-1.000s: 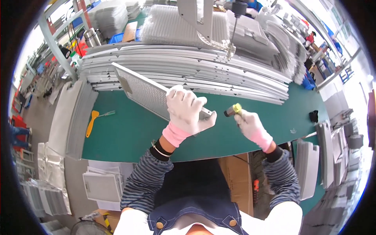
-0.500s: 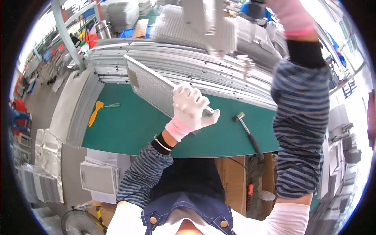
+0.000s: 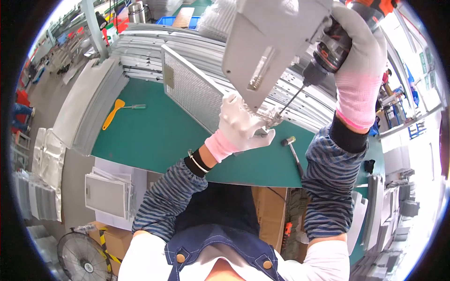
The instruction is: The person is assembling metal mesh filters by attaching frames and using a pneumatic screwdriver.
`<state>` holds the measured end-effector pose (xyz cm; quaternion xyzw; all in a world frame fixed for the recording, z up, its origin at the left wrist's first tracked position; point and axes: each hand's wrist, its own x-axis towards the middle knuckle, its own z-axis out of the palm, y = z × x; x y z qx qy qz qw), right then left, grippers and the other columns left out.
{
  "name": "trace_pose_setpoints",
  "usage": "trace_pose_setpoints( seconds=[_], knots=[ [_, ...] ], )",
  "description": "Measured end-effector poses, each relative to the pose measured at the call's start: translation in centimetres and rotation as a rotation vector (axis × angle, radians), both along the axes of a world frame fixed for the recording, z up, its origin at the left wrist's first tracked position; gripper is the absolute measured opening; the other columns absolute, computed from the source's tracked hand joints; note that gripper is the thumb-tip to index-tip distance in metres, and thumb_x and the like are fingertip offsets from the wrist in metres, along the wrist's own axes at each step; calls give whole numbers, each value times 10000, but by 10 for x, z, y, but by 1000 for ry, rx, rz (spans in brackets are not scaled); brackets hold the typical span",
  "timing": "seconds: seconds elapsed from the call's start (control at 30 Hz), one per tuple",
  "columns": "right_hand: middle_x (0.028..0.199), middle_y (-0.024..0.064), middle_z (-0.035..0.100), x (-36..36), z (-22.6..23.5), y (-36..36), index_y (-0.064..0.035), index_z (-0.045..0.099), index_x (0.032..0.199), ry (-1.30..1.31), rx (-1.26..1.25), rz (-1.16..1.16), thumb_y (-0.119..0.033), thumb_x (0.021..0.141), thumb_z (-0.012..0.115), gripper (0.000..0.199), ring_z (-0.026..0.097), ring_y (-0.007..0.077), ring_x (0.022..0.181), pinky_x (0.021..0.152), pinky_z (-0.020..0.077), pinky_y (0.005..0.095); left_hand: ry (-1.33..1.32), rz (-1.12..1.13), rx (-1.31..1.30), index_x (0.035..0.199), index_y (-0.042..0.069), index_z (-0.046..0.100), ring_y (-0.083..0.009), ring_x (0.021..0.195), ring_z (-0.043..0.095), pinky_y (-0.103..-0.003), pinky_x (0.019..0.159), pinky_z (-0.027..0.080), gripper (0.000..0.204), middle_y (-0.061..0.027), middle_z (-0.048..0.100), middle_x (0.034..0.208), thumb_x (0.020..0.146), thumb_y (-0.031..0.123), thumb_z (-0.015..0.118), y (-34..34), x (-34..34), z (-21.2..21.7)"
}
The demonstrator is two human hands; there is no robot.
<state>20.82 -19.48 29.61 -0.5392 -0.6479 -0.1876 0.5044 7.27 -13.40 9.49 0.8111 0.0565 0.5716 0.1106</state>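
Observation:
My left hand (image 3: 241, 122), in a white glove with a pink cuff, is closed on the near end of a thin metal-framed mesh panel (image 3: 190, 89). The panel is tilted up over the green tabletop. In my right hand (image 3: 363, 58), also gloved, is a black and orange power drill (image 3: 333, 47). Its long thin bit (image 3: 293, 99) points down and left, with the tip beside my left fingers at the panel's near end. Whether the tip touches a screw, I cannot tell. A large grey slotted plate (image 3: 267, 47) hangs in front, left of the drill, covering part of the background.
A hammer (image 3: 293, 154) lies on the green table (image 3: 140, 136) right of my left hand. A yellow scraper (image 3: 112, 114) and a screwdriver (image 3: 136, 107) lie at left. Long metal profiles (image 3: 187, 56) are stacked along the back. A floor fan (image 3: 84, 257) stands lower left.
My right hand has come down from the top edge, bringing the drill into view with its bit near my left hand. The left hand keeps its hold on the panel. The whole view has shifted.

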Motion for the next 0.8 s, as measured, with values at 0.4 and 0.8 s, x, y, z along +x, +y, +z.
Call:
trace_pose_setpoints(
  seconds=[0.4,0.8],
  knots=[
    [907,58,654,22,-53,18,-10,660,955,-45,277,-171,-125,950,519,183,577,74,716,651,470,228,-144,-18,-28,779,175,714,-261,748,567,-448,811,414,233,-66,558,725,606,330,723,8,8,-11],
    [859,56,630,18,-45,102,-16,629,967,-238,91,58,-123,942,529,148,573,105,695,663,482,269,-288,-144,-18,539,119,465,-227,644,505,-385,656,422,313,-24,440,629,526,326,700,14,5,-28]
  ],
)
